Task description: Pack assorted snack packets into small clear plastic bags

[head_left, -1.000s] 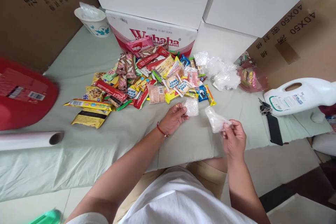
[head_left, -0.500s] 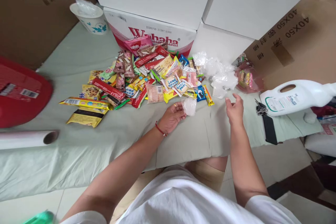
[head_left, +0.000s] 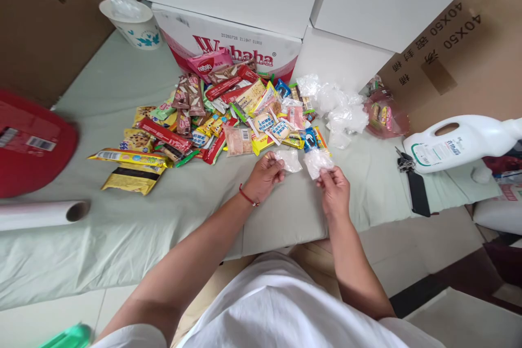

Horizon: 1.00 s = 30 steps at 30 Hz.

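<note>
My left hand [head_left: 265, 174] pinches a small clear plastic packet [head_left: 289, 161] just in front of the snack heap. Level with it, my right hand [head_left: 335, 187] grips a second crinkled clear packet [head_left: 318, 162] between thumb and fingers. What these packets contain I cannot make out. Behind both hands spreads a heap of wrapped snacks [head_left: 216, 119] in red, yellow, brown and blue wrappers. A cluster of similar clear packets [head_left: 346, 114] lies to the heap's right, beyond my right hand.
A Wahaha carton [head_left: 228, 38] stands behind the heap. Right of it are a translucent red bag [head_left: 387, 117], a white jug [head_left: 460, 144], keys [head_left: 404, 162] and a black phone-like object [head_left: 418, 193]. At left sit a paper cup [head_left: 136, 27], a red container [head_left: 32, 144] and a white roll [head_left: 41, 213].
My right hand has moved left toward my left hand and now holds a clear packet. The packet in my left hand has tilted flatter.
</note>
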### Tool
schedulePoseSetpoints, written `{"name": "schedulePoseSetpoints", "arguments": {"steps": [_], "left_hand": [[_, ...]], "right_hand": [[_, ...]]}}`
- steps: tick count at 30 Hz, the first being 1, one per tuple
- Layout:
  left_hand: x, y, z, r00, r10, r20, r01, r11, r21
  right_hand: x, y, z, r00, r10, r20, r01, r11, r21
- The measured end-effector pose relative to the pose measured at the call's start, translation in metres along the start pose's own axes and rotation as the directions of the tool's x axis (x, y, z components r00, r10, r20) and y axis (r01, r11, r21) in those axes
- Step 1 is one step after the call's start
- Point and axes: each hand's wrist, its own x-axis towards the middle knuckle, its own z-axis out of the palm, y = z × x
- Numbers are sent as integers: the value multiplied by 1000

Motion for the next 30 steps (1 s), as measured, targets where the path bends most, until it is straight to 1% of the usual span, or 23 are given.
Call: {"name": "schedulePoseSetpoints", "arguments": {"steps": [3, 5, 7, 11, 12, 14, 16, 17, 18, 20, 22, 24, 25, 26, 27, 28, 29, 30], "left_hand": [[-7, 0, 3, 1000, -20, 0, 20, 999, 50], [-10, -1, 13, 1000, -28, 12, 27, 997, 78], [-7, 1, 33, 997, -38, 69, 32, 995, 100], [19, 20, 88, 969, -64, 240, 49, 997, 66], [26, 25, 99, 967, -71, 245, 53, 996, 76], [34, 31, 112, 984, -37, 175, 5, 983, 182], [32, 28, 108, 992, 11, 125, -51, 945, 322], [27, 24, 101, 990, 2, 142, -56, 925, 375], [19, 17, 93, 982, -47, 184, -33, 911, 410], [0, 4, 73, 944, -199, 261, 56, 881, 469], [-21, -6, 57, 901, -313, 302, 130, 856, 500], [-39, -13, 48, 855, -386, 346, 181, 848, 499], [-44, -15, 45, 834, -407, 371, 196, 849, 490], [-48, -16, 43, 824, -411, 389, 201, 855, 478], [-49, -17, 40, 829, -396, 395, 194, 866, 461], [-49, -18, 38, 847, -366, 385, 179, 879, 442], [-48, -19, 35, 876, -323, 358, 158, 893, 420], [-45, -20, 31, 905, -276, 323, 133, 907, 401]], "right_hand": [[-5, -6, -29, 986, 63, -153, -40, 988, 149], [-12, -9, -48, 970, 107, -218, -61, 977, 205], [-20, -10, -66, 957, 134, -258, -75, 971, 227], [-34, -15, -88, 947, 140, -289, -71, 969, 236], [-37, -16, -92, 946, 136, -293, -65, 969, 239], [-42, -20, -96, 947, 132, -293, -56, 965, 255], [-47, -23, -100, 954, 138, -267, -61, 959, 276], [-50, -25, -100, 961, 147, -235, -76, 955, 286], [-52, -26, -101, 968, 160, -192, -99, 951, 295], [-55, -28, -99, 977, 195, -85, -161, 940, 302], [-58, -27, -94, 974, 226, 21, -222, 931, 289], [-58, -24, -85, 965, 236, 112, -257, 934, 249], [-57, -22, -80, 959, 235, 157, -266, 939, 217], [-56, -19, -75, 952, 233, 199, -269, 947, 177], [-55, -16, -70, 947, 229, 228, -262, 957, 127], [-53, -13, -65, 949, 211, 233, -232, 971, 65], [-53, -10, -61, 963, 168, 209, -170, 985, -8], [-53, -8, -56, 982, 94, 165, -81, 993, -86]]}}
